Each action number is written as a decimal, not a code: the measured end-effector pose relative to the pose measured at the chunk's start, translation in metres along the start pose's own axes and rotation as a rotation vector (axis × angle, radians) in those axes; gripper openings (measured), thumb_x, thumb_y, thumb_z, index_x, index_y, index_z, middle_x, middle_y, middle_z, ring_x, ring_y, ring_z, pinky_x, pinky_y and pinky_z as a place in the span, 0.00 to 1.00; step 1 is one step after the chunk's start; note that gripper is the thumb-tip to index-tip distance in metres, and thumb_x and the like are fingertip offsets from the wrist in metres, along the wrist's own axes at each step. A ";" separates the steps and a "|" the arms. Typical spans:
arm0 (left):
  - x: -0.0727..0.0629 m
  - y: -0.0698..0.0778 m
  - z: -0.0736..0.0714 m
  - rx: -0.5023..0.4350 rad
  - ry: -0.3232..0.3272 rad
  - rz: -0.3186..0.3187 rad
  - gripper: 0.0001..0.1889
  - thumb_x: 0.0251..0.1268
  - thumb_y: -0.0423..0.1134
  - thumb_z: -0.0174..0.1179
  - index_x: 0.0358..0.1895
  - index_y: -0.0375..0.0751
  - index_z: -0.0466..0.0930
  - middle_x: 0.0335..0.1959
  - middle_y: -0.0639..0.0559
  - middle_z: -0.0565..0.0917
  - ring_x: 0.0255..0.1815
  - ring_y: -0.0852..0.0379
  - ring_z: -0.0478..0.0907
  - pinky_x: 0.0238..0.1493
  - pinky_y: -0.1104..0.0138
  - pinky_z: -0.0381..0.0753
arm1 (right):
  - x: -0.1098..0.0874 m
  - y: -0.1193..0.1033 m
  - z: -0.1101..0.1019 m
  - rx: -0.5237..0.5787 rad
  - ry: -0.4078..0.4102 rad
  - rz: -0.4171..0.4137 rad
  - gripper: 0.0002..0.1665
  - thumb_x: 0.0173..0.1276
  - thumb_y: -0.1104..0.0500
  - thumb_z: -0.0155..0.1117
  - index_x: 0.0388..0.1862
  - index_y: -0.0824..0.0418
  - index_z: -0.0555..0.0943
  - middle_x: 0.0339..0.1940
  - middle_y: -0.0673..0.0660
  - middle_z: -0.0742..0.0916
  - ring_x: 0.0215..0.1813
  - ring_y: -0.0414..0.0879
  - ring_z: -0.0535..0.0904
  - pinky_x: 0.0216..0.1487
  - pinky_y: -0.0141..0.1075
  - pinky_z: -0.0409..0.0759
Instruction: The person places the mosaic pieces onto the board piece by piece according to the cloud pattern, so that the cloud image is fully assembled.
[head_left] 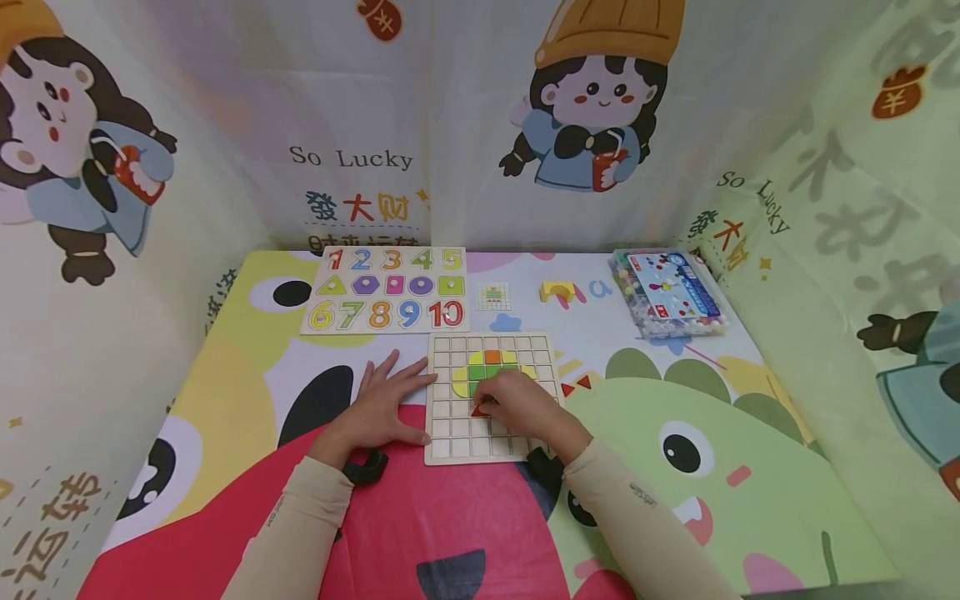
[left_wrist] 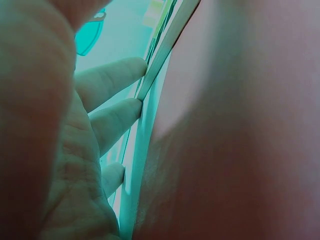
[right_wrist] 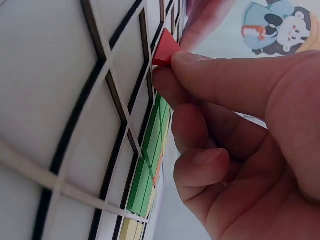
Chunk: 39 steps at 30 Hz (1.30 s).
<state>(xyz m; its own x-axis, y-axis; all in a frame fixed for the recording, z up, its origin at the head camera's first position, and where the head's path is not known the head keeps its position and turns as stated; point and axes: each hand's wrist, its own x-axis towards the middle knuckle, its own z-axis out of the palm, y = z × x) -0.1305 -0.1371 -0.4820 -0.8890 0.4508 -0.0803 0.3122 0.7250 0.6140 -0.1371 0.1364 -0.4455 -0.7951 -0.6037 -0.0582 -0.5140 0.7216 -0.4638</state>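
Observation:
A wooden grid board (head_left: 442, 451) lies on the tablecloth in front of me. Green squares (head_left: 474, 390), yellow curved-edge pieces (head_left: 459, 383) and an orange square (head_left: 492, 357) sit in its upper middle cells. My right hand (head_left: 525, 407) is over the board, pinching a red triangle (right_wrist: 166, 49) between thumb and index finger just below the green squares; its other fingers are curled. With fingers spread, my left hand (head_left: 378, 410) rests at the board's left edge, fingertips touching the side in the left wrist view. Some cells are hidden under the right hand.
Two loose red triangles (head_left: 576, 385) lie right of the board. Behind it are a number-and-shape puzzle board (head_left: 384, 322), a small pattern card (head_left: 493, 297) and a yellow arch block (head_left: 557, 290). A clear box (head_left: 671, 287) with a printed label stands at the back right.

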 end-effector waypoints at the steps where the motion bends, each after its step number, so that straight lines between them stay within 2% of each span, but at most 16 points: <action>1: 0.000 0.000 0.000 0.000 0.000 -0.001 0.53 0.41 0.55 0.84 0.78 0.54 0.72 0.87 0.49 0.60 0.88 0.33 0.40 0.83 0.30 0.28 | 0.000 -0.001 0.000 -0.002 0.003 0.001 0.02 0.70 0.60 0.75 0.40 0.55 0.92 0.36 0.48 0.91 0.41 0.43 0.82 0.50 0.39 0.86; 14: 0.000 0.001 -0.002 0.001 -0.001 -0.003 0.53 0.40 0.54 0.84 0.78 0.54 0.72 0.86 0.49 0.61 0.88 0.33 0.40 0.83 0.30 0.28 | 0.002 -0.002 0.004 -0.008 0.025 0.031 0.03 0.68 0.59 0.77 0.40 0.56 0.93 0.37 0.49 0.92 0.44 0.44 0.83 0.53 0.41 0.87; 21: 0.000 0.000 -0.001 0.001 0.000 -0.002 0.54 0.40 0.55 0.84 0.78 0.54 0.73 0.86 0.49 0.61 0.88 0.33 0.40 0.83 0.30 0.28 | 0.004 -0.004 0.003 -0.013 0.017 0.035 0.02 0.68 0.60 0.77 0.38 0.57 0.93 0.34 0.49 0.92 0.41 0.43 0.83 0.49 0.38 0.87; 29: 0.001 -0.002 -0.001 0.001 0.001 -0.001 0.54 0.40 0.55 0.84 0.78 0.55 0.72 0.87 0.50 0.61 0.89 0.33 0.39 0.83 0.30 0.27 | 0.004 -0.004 0.006 -0.017 0.033 0.023 0.02 0.68 0.62 0.76 0.37 0.58 0.94 0.34 0.51 0.94 0.42 0.45 0.85 0.50 0.39 0.88; 35: 0.001 -0.001 0.000 -0.003 -0.005 -0.009 0.54 0.41 0.55 0.84 0.79 0.55 0.72 0.87 0.50 0.60 0.89 0.33 0.39 0.83 0.31 0.27 | -0.003 0.001 0.005 0.030 0.041 0.052 0.04 0.70 0.59 0.76 0.40 0.55 0.94 0.36 0.48 0.93 0.43 0.43 0.84 0.51 0.40 0.86; 39: 0.001 0.000 0.000 -0.005 -0.002 -0.011 0.54 0.40 0.54 0.84 0.79 0.54 0.72 0.87 0.49 0.60 0.89 0.33 0.39 0.83 0.31 0.27 | -0.013 0.009 -0.001 0.086 0.061 0.101 0.05 0.71 0.57 0.75 0.42 0.54 0.94 0.38 0.47 0.93 0.43 0.41 0.82 0.49 0.39 0.85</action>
<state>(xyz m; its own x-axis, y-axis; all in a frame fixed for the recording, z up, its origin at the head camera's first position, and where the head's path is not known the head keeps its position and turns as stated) -0.1316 -0.1369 -0.4821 -0.8917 0.4440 -0.0885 0.3009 0.7272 0.6169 -0.1314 0.1508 -0.4481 -0.8609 -0.5058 -0.0554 -0.4031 0.7444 -0.5324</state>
